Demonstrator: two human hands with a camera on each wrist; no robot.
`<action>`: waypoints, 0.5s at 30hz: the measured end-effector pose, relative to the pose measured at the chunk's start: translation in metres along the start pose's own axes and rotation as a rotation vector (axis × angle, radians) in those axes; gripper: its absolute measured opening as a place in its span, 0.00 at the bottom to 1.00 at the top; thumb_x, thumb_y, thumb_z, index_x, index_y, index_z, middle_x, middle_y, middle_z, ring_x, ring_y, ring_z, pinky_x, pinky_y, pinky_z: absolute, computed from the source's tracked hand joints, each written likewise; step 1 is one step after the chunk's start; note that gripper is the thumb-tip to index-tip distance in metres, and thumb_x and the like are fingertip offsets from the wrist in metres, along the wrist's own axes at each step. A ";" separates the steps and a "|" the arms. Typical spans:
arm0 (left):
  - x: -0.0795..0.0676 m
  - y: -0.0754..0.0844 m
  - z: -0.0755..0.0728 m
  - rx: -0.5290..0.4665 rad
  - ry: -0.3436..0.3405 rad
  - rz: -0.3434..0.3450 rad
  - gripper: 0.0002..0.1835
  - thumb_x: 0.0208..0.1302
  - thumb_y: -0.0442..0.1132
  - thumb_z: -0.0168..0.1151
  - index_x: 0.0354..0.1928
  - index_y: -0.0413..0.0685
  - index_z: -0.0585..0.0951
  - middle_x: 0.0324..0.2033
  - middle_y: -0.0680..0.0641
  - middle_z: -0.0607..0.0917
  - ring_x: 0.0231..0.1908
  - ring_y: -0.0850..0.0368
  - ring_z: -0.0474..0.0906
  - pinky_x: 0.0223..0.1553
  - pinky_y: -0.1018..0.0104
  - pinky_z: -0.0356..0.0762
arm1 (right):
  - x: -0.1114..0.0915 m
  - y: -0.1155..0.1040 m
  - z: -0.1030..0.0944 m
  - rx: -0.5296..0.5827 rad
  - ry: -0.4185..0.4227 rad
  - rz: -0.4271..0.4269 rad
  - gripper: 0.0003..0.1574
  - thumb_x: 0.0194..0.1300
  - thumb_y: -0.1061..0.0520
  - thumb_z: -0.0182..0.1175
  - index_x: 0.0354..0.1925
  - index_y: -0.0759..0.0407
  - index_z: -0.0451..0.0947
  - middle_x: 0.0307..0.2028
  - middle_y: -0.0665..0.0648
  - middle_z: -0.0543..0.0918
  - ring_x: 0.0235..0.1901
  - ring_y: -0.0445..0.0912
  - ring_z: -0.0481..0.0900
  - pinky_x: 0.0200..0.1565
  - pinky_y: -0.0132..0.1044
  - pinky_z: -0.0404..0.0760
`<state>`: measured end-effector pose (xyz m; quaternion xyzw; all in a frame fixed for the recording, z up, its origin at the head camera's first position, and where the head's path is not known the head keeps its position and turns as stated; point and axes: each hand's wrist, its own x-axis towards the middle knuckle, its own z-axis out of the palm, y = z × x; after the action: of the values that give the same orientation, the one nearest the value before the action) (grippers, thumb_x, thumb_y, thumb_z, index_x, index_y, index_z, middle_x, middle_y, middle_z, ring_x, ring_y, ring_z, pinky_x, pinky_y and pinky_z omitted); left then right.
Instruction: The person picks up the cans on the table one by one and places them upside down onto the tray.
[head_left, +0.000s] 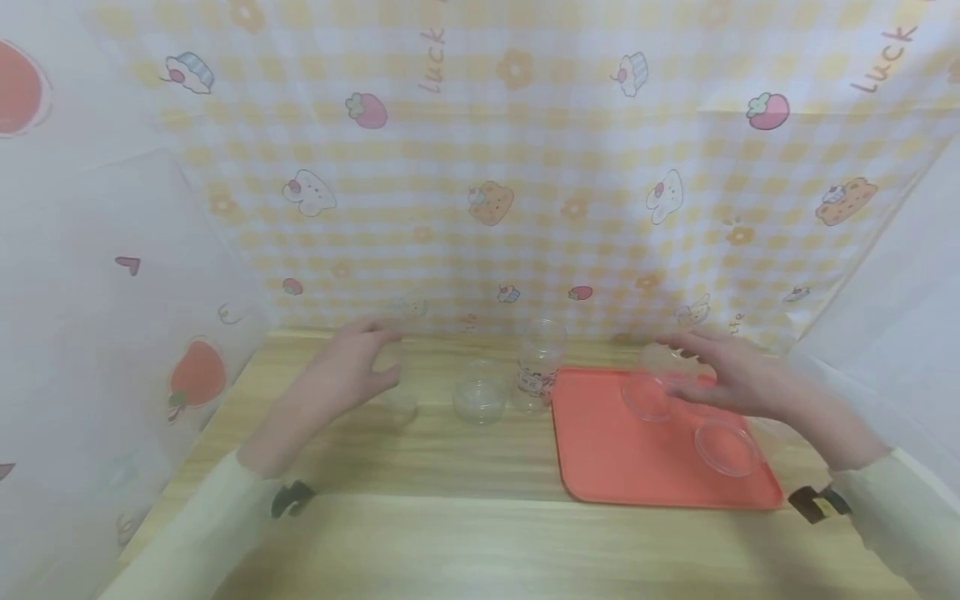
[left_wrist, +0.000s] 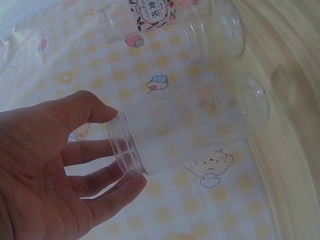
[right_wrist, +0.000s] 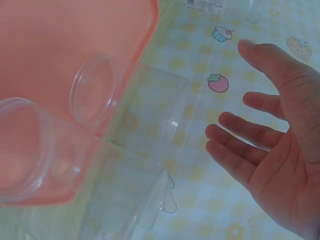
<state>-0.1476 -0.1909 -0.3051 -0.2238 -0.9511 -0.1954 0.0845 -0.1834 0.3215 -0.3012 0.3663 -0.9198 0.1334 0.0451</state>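
My left hand (head_left: 356,367) holds the rim of a clear plastic jar (left_wrist: 185,130), with the thumb on one side and the fingertips on the other. The jar stands upright on the wooden table, near the patterned cloth. To its right are a second clear jar (head_left: 480,396) and a jar with a printed label (head_left: 536,379). Over the right part of a red tray (head_left: 615,458), my right hand (head_left: 738,371) hangs with spread fingers and holds nothing. Close by it, a clear jar (right_wrist: 145,95) and another clear jar (right_wrist: 105,180) show their round mouths against the tray.
Behind the table (head_left: 420,542) hangs a yellow checked cloth (head_left: 450,150) with printed cakes and strawberries. White sheets (head_left: 97,275) close off the left and right sides. The labelled jar stands right at the tray's left edge.
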 end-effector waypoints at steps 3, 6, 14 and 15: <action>-0.003 -0.002 0.000 0.011 0.008 -0.001 0.23 0.63 0.34 0.68 0.57 0.30 0.79 0.55 0.31 0.79 0.56 0.32 0.75 0.55 0.40 0.78 | -0.001 0.000 0.002 0.000 0.005 -0.013 0.41 0.59 0.53 0.76 0.66 0.63 0.73 0.55 0.66 0.81 0.47 0.57 0.83 0.43 0.54 0.84; -0.007 -0.005 0.000 0.015 0.010 -0.009 0.22 0.62 0.34 0.69 0.56 0.29 0.80 0.54 0.31 0.79 0.54 0.33 0.76 0.54 0.41 0.79 | -0.003 0.001 0.004 -0.003 0.014 -0.033 0.42 0.57 0.55 0.77 0.66 0.64 0.72 0.55 0.65 0.81 0.46 0.57 0.83 0.42 0.53 0.84; -0.015 -0.011 0.002 0.022 0.013 -0.024 0.23 0.61 0.35 0.70 0.56 0.30 0.81 0.51 0.33 0.81 0.51 0.34 0.78 0.51 0.41 0.80 | -0.010 0.003 0.009 0.012 0.055 -0.055 0.44 0.55 0.57 0.79 0.66 0.65 0.72 0.55 0.65 0.80 0.46 0.55 0.83 0.41 0.53 0.85; -0.017 -0.011 0.002 0.016 0.013 -0.030 0.23 0.61 0.35 0.70 0.56 0.31 0.81 0.51 0.33 0.81 0.51 0.34 0.78 0.51 0.41 0.80 | -0.010 0.003 0.009 0.010 0.057 -0.052 0.43 0.55 0.57 0.78 0.65 0.65 0.72 0.55 0.65 0.80 0.46 0.55 0.83 0.41 0.53 0.85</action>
<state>-0.1380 -0.2062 -0.3149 -0.2073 -0.9554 -0.1904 0.0897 -0.1776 0.3280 -0.3121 0.3865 -0.9075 0.1472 0.0730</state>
